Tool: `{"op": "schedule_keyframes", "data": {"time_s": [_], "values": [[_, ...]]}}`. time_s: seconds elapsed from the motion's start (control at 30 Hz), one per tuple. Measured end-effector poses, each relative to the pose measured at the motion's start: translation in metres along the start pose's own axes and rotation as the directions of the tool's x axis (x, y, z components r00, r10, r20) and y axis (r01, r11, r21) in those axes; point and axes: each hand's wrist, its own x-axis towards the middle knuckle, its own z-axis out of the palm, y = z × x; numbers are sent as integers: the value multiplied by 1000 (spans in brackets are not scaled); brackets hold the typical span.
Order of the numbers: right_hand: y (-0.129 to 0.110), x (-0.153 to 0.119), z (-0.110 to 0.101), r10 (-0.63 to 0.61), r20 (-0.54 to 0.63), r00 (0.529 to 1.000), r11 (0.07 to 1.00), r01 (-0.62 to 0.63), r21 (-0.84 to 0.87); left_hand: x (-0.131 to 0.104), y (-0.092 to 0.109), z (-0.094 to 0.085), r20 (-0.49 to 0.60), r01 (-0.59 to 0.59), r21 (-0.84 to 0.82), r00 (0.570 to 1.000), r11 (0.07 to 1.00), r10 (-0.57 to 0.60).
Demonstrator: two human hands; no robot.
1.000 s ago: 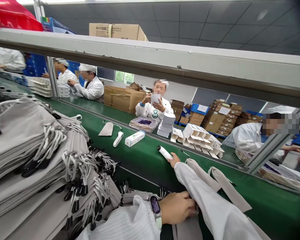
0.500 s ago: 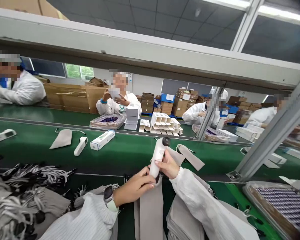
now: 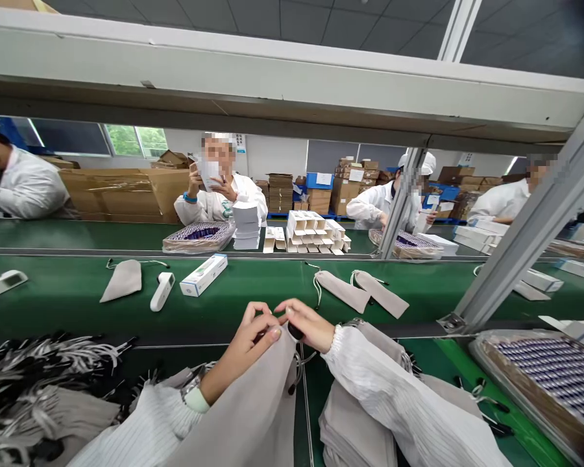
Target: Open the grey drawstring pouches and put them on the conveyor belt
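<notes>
— Looked through the head view and saw what at the hands?
— Saw the left hand (image 3: 253, 344) with thumb and fingers closed on the top edge of a grey pouch (image 3: 257, 402). Saw the right hand (image 3: 309, 324) bent in from the other side, fingertips close to the left ones. Could not tell whether pinching cloth there.
— Found the pouch where?
— Raised in front of the body, hanging below the fingers, above the near edge of the green belt (image 3: 253, 275). Noticed a black rounded end (image 3: 294, 331) by its mouth, under the right hand, and dark-tipped cords (image 3: 299, 373) just below. Could not make out the rest of that black-ended thing.
— Judged which step to be in hand?
— Took it for two-handed work at the mouth of the pouch.
— Called for what next?
— Seemed to call for a steady left hold, with cords kept free of the fingertips.
— Spotted anything beyond?
— Saw a white device (image 3: 161, 292) between a flat pouch (image 3: 121, 281) and a small box (image 3: 204, 275).
</notes>
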Motion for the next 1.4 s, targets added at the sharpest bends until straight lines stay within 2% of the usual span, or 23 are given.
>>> {"op": "schedule_keyframes", "data": {"time_s": [0.1,0.2,0.3,0.4,0.5,0.57,0.6,0.67,0.73,0.8,0.87,0.93,1.0,1.07,1.1,1.13,1.17,1.2,1.23,1.27,1.3,1.33,1.4], "values": [[-3,1,8,126,-222,967,939,-44,341,2,0,-2,-36,-36,-4,999,999,36],[-4,2,12,159,-292,943,893,-12,450,1,1,0,-52,-69,14,996,998,70],[1,2,13,171,-251,953,893,-42,449,0,2,1,-101,-77,47,992,996,81],[7,0,14,220,-191,957,909,-130,396,0,0,0,-142,-60,69,987,996,69],[11,-2,17,291,-78,953,936,-267,228,2,-1,-3,-155,-23,73,987,997,35],[11,-5,19,304,-36,952,953,-303,34,3,-1,-5,-141,-2,92,990,996,15],[10,-6,19,255,-73,964,962,-261,-84,4,0,-7,-131,13,112,991,994,2],[5,-8,16,5,-229,973,936,-86,-342,4,3,-13,-120,74,178,991,981,-53],[-3,-10,6,-302,-333,893,797,45,-602,2,7,-21,-93,184,252,982,950,-165],[-12,-12,-9,-457,-287,842,631,79,-772,0,14,-30,-1,293,298,952,909,-306],[-18,-14,-26,-499,-213,840,524,97,-846,-3,24,-39,133,332,300,914,894,-384],[-22,-14,-43,-546,-212,810,490,103,-866,-7,38,-46,237,319,251,895,914,-377],[-23,-14,-57,-609,-307,731,499,52,-865,-12,54,-51,266,313,161,899,936,-347],[-25,-13,-66,-627,-420,656,552,-5,-834,-17,67,-53,263,329,54,906,943,-331],[-25,-13,-68,-598,-471,649,606,-19,-795,-19,72,-53,261,339,-8,909,941,-326],[-26,-13,-67,-526,-504,685,679,-18,-734,-21,75,-52,254,346,-71,913,936,-318],[-27,-13,-64,-412,-496,764,767,-4,-642,-22,77,-51,233,343,-131,923,930,-307],[-27,-14,-56,-271,-421,866,852,12,-523,-22,78,-50,192,324,-182,938,929,-289],[-26,-16,-46,-132,-274,953,921,16,-388,-22,77,-48,138,287,-217,955,933,-261],[-25,-17,-32,-33,-83,996,965,10,-261,-21,76,-47,78,232,-236,973,944,-219],[-23,-20,-16,9,104,995,986,8,-164,-20,74,-45,28,169,-243,985,955,-167],[-20,-22,0,6,245,970,995,19,-97,-19,73,-43,-2,109,-247,994,963,-113],[-15,-24,29,-40,338,940,996,66,-67,-17,71,-39,-3,22,-251,1000,968,-23]]}}
